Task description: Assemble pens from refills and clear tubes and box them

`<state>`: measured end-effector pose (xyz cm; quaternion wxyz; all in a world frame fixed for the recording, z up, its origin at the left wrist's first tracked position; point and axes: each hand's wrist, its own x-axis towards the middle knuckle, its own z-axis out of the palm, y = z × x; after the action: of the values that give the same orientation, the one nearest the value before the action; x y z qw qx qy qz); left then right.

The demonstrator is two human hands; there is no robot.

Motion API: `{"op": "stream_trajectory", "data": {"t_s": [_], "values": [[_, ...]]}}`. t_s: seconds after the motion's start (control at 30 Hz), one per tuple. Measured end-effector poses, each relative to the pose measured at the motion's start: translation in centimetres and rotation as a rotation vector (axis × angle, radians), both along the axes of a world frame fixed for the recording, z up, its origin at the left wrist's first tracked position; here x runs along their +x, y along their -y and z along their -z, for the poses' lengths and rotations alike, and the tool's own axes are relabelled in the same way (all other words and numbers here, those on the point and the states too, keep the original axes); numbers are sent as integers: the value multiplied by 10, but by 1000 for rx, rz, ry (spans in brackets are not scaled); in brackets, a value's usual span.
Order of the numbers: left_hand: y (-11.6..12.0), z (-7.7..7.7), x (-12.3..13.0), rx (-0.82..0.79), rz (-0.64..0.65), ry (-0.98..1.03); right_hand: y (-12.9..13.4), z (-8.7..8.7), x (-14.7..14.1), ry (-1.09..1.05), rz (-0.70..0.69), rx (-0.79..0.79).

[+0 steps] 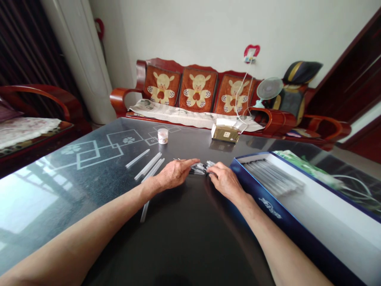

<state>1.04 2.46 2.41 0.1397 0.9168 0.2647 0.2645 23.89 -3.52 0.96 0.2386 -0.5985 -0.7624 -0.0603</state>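
Note:
My left hand [175, 173] rests at the near left side of a small pile of clear and black pieces [199, 168] that look like pen caps. Its index finger is stretched over the pile; the other fingers are partly hidden beneath the hand. At the pile's right end, my right hand [224, 179] has its fingers curled and pinched on a small clear piece [210, 163], possibly a pen cap. Several translucent white tubes [148, 166], like pen barrels, lie left of my left hand. One tube [145, 211] sticks out below my left wrist.
A long blue box [268, 210], white inside, stands at the right with a row of pen-like sticks [272, 174] in it. Green plastic packaging [306, 167] lies behind it. A small round tub [162, 136] and a tissue box [225, 133] stand farther back on the dark table [178, 246].

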Motion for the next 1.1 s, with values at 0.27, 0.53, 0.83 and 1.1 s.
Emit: {"op": "stream_trajectory", "data": {"t_s": [0.27, 0.53, 0.83, 1.1], "values": [[2, 0, 1, -11, 6, -18, 0, 1, -6, 148, 62, -45], [1, 5, 2, -32, 8, -15, 0, -1, -9, 65, 30, 70], [0, 6, 2, 3, 0, -23, -10, 10, -26, -821, -51, -54], [0, 8, 3, 13, -17, -62, -11, 12, -29, -816, -71, -62]]}}
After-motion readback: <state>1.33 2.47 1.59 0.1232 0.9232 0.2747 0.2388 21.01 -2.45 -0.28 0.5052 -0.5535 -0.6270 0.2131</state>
